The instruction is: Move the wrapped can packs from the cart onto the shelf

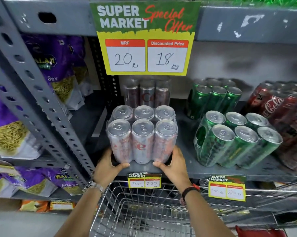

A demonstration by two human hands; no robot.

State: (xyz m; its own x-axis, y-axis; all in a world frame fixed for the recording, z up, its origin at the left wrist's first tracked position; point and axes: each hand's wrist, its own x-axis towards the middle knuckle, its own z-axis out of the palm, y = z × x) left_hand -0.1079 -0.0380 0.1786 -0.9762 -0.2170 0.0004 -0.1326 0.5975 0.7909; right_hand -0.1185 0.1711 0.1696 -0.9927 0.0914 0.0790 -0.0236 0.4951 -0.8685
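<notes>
Gripping the silver pack (141, 134) at its base, left hand (108, 165) and right hand (174, 165) are holding it at the shelf (212, 170) edge.

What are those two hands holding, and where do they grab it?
A plastic-wrapped six-pack of silver cans, gripped at its bottom corners: left hand on one side, right hand on the other.
</notes>
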